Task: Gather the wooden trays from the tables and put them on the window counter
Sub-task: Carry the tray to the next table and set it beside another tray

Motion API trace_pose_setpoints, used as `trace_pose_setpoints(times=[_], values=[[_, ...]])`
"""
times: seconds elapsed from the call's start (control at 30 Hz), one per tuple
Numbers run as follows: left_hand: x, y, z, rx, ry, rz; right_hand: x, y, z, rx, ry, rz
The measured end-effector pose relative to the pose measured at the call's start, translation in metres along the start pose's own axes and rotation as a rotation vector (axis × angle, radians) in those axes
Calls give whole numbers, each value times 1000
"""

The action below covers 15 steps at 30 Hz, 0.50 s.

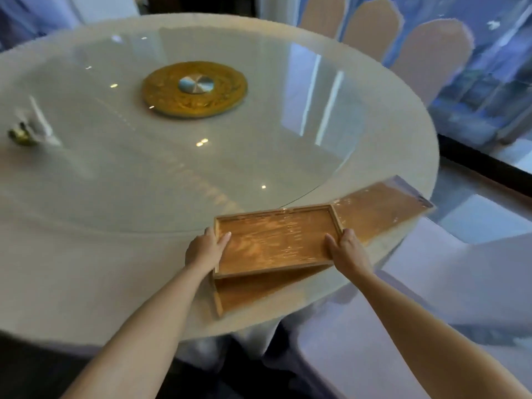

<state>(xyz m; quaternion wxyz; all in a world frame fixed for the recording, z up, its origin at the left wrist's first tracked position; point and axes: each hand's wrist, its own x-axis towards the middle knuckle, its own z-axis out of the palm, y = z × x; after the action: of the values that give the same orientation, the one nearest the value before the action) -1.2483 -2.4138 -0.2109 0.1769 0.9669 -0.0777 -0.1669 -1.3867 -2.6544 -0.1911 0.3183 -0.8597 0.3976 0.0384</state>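
Both hands, left [205, 249] and right [347, 249], clasp the top wooden tray's [276, 240] short ends.

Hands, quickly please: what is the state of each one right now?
Left hand: closed on the left end of the top wooden tray.
Right hand: closed on the right end of the same tray.

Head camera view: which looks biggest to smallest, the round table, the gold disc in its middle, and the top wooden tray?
1. Round table.
2. Top wooden tray and gold disc: similar in apparent size; the tray is nearer the camera, so unranked.
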Motion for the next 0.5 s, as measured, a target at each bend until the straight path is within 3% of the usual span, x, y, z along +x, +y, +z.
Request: trace_pose_setpoints(times=[0.2, 0.5], values=[[-50, 10, 31, 44, 44, -270, 37, 19, -10, -206, -239, -229], [-56, -4, 30, 156, 84, -270, 35, 15, -1, -371, -262, -348]])
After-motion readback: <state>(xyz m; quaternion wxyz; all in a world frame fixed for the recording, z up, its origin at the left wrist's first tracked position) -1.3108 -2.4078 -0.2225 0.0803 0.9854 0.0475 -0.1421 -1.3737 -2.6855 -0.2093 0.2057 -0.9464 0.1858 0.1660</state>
